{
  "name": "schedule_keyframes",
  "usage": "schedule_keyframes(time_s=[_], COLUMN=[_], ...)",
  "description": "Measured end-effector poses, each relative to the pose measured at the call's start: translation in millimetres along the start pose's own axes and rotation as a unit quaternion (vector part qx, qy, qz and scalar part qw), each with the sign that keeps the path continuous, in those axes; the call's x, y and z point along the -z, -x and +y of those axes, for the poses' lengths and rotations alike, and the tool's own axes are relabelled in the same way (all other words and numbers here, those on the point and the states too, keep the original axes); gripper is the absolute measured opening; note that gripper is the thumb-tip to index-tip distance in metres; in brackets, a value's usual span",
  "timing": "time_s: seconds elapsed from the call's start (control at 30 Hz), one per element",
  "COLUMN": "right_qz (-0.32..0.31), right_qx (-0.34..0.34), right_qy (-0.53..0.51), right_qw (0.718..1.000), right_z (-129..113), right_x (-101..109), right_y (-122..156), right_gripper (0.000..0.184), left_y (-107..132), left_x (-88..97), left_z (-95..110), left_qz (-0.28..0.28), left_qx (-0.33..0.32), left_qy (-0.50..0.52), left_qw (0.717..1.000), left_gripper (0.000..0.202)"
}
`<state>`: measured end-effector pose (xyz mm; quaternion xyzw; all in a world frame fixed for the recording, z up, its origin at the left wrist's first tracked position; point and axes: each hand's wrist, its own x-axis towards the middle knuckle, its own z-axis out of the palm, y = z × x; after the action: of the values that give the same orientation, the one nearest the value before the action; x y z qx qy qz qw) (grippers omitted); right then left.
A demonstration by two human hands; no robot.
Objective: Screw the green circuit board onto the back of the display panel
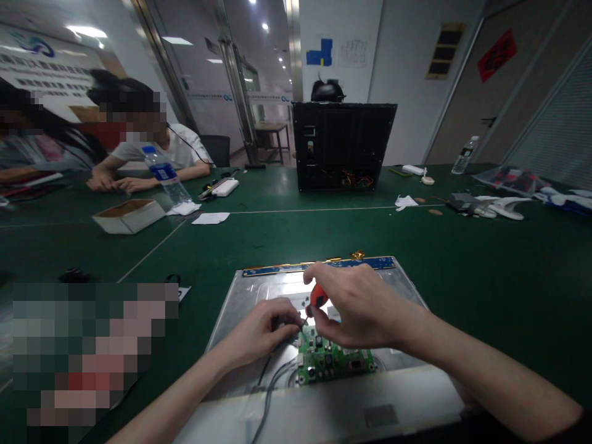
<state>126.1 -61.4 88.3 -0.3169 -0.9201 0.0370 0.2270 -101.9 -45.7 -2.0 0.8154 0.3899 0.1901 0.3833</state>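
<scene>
A flat silver metal panel (pixel 226 320) lies in front of me, with a blue circuit strip (pixel 272 269) along its far edge. On it sits a green circuit board (pixel 333 364) with grey cables (pixel 267 401) at its left. My right hand (pixel 361 305) is closed round a red-handled screwdriver (pixel 318 297), its tip pointing down at the board's far left corner. Beside that tip, my left hand (pixel 272 327) has thumb and fingers pinched together at the board's edge. What lies between those fingertips is too small to make out.
Across the green table (pixel 259 234) stands a black monitor-like housing (pixel 345 145) with exposed wires. An open cardboard box (pixel 129 217) and a water bottle (pixel 167 176) are at the left, where two people sit. White scraps and another bottle (pixel 465 155) lie to the right.
</scene>
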Motion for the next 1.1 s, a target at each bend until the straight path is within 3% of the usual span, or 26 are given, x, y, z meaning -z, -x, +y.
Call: schedule_keyframes(time_s=[0.33, 0.57, 0.9, 1.1], right_qz=[-0.023, -0.014, -0.001, -0.022], right_qx=[-0.003, 0.013, 0.02, -0.003], right_qy=[0.013, 0.015, 0.008, 0.002], right_qw=[1.0, 1.0, 1.0, 1.0], right_z=[1.1, 0.3, -1.8, 0.4], right_x=[1.0, 1.6, 1.2, 2.2], right_y=[-0.8, -0.6, 0.1, -1.0], right_gripper=[0.015, 0.019, 0.022, 0.026], left_y=[-0.3, 0.7, 0.4, 0.7], left_x=[-1.3, -1.7, -0.8, -0.8], left_z=[-2.6, 0.8, -1.8, -1.4], left_qz=[0.001, 0.025, 0.006, 0.021], left_qx=[0.003, -0.007, 0.001, -0.015], left_qy=[-0.007, -0.009, -0.001, -0.024], left_qw=[1.0, 1.0, 1.0, 0.999], left_gripper=[0.011, 0.013, 0.01, 0.016])
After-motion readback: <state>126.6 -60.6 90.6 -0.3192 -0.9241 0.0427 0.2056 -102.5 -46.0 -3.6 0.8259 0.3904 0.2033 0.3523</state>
